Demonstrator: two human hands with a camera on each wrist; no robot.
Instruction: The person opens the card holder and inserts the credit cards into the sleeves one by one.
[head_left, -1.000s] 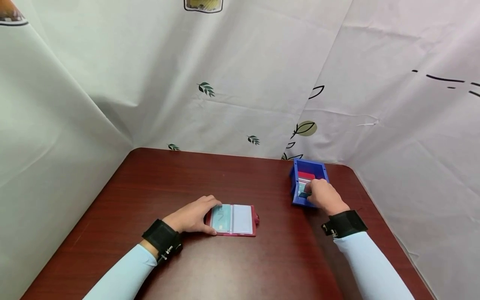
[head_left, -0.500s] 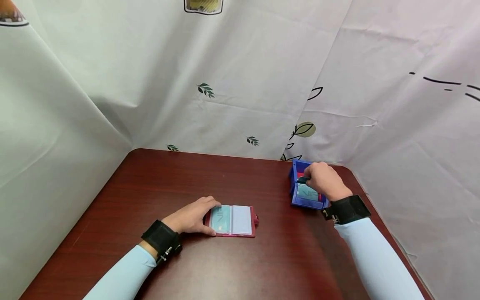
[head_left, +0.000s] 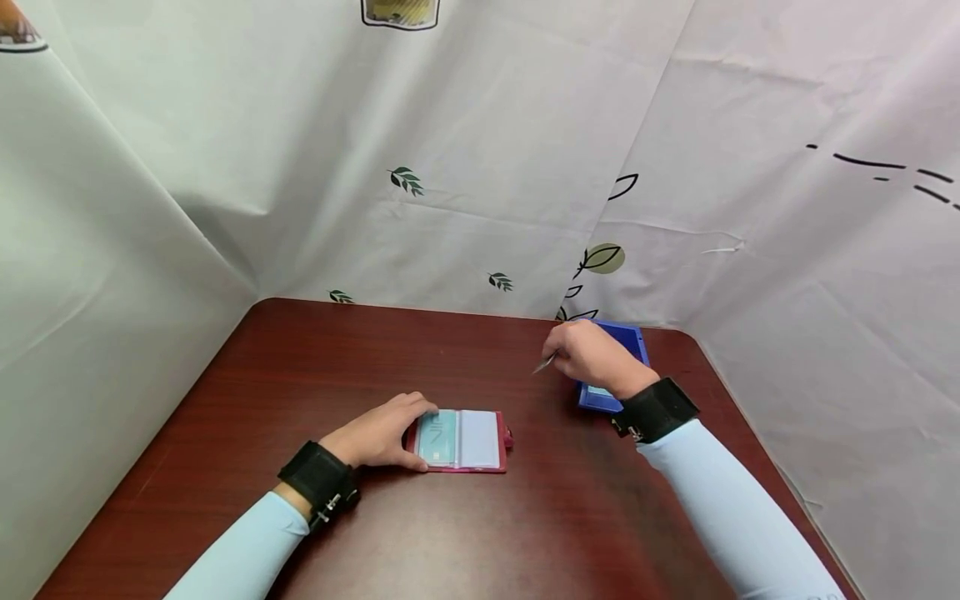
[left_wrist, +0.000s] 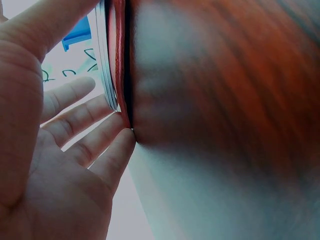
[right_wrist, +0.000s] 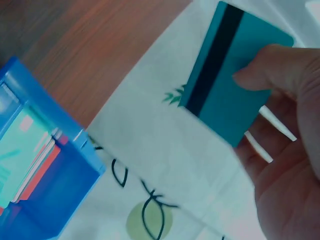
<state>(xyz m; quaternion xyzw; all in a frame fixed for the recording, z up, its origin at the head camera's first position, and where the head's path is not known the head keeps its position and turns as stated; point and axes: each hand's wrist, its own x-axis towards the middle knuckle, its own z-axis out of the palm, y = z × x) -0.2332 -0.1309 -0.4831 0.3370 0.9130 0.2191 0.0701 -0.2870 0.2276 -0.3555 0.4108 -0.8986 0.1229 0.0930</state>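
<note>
My left hand (head_left: 381, 432) holds the left side of a red card holder (head_left: 480, 440) lying open on the table, thumb at the near edge and fingers at the far edge. A teal card fills its left page; a pale sleeve is on the right. In the left wrist view the fingertips meet the red cover (left_wrist: 119, 65). My right hand (head_left: 592, 354) pinches a teal card (right_wrist: 227, 75) with a black magnetic stripe, held up beside the blue box (head_left: 636, 342). The right wrist view shows the thumb flat on the card's face.
Inside the blue box, more cards (right_wrist: 22, 145) stand in a stack, teal and red among them. The brown table (head_left: 337, 350) ends at a white patterned cloth wall (head_left: 450, 217) behind and at both sides.
My right hand has lifted the card out of the blue box and moved left with it. The left hand and the card holder have stayed in place.
</note>
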